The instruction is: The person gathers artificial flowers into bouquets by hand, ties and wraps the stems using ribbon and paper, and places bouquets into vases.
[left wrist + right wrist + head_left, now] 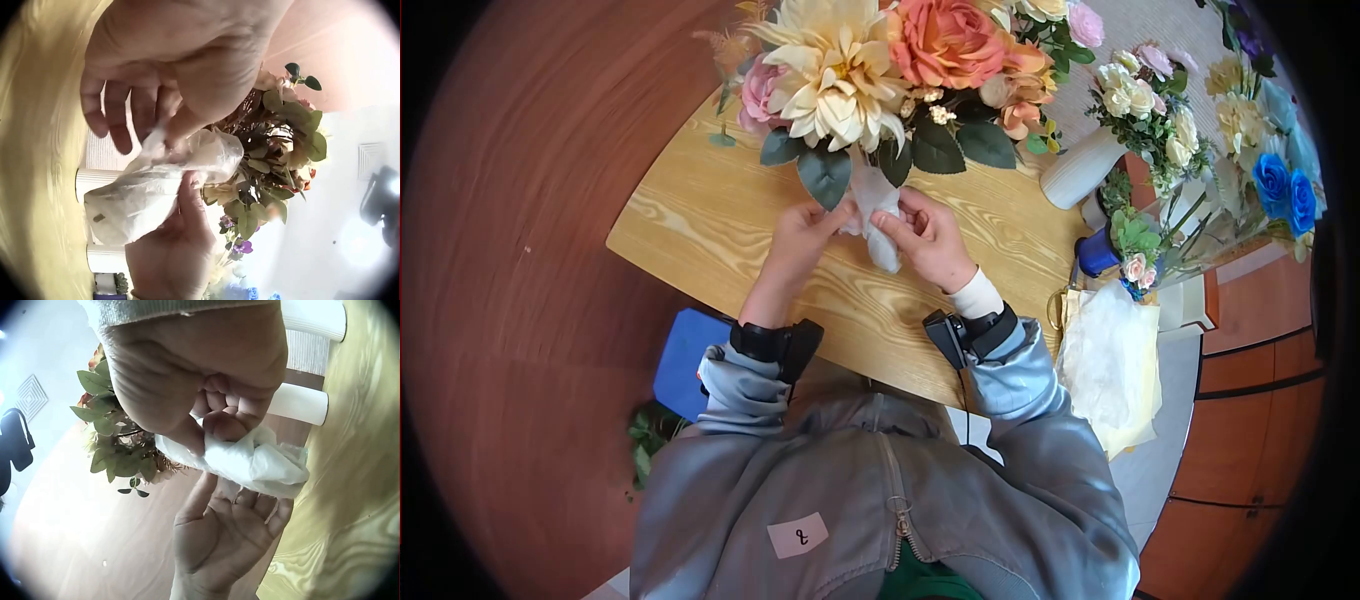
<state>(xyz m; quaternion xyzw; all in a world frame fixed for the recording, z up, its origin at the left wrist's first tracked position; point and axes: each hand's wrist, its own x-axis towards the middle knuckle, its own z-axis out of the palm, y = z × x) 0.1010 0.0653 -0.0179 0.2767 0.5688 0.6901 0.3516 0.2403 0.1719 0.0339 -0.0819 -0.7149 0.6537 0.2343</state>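
Observation:
A large bouquet (850, 80) of cream, coral and pink flowers stands over the wooden table, its stem end wrapped in thin white paper (882, 248). The left hand (800, 240) pinches the wrap's edge between thumb and forefinger; in the left wrist view that hand (169, 75) has its other fingers loosely spread. From the other side, the right hand (935, 243) grips the wrap, thumb laid along it. In the right wrist view the right hand's (200, 375) fingers curl round the white wrap (262, 465). Leaves hide part of the stems.
At the right stand a white ribbed vase (1085, 168) with pale flowers, a blue ribbon spool (1097, 252), scissors (1056, 308), and stacked white and yellow sheets (1110, 360). Blue roses (1285, 190) are farther right. A blue object (690, 365) lies below the table's left edge (690, 290).

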